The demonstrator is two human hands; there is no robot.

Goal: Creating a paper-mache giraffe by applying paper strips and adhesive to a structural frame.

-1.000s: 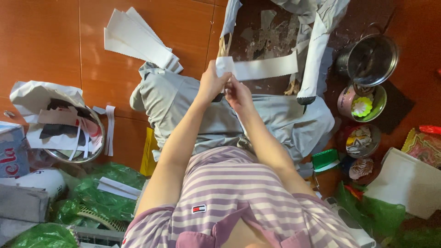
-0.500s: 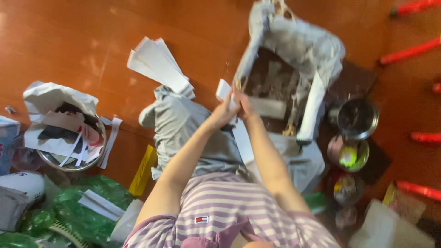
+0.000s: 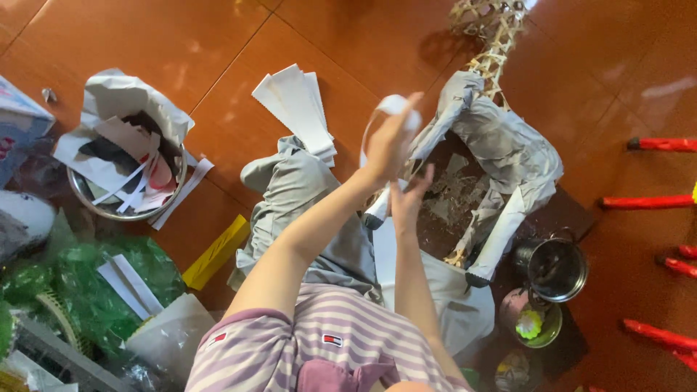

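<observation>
My left hand (image 3: pixel 390 138) is raised and closed on a white paper strip (image 3: pixel 387 106) that curls over its fingers. My right hand (image 3: pixel 409 202) is just below it, fingers spread, touching the lower end of the same strip. Both hands hover over a four-legged figure (image 3: pixel 501 156) made of woven cane and covered with grey paper. The cane neck (image 3: pixel 491 43) of the figure is bare at the top. The figure stands on a dark board (image 3: pixel 450 210) speckled with paper scraps.
A stack of white paper strips (image 3: pixel 298 109) lies on the red-brown floor. A metal bowl of torn paper (image 3: pixel 123 170) sits at left, green plastic bags (image 3: pixel 87 290) below it. A small steel pot (image 3: pixel 555 268) and a bowl with a brush (image 3: pixel 534 327) sit at right. Red sticks (image 3: pixel 653 203) lie at far right.
The view swung so the figure now sits further right and lower. My left hand rose with the paper strip, and the right hand dropped slightly below it.
</observation>
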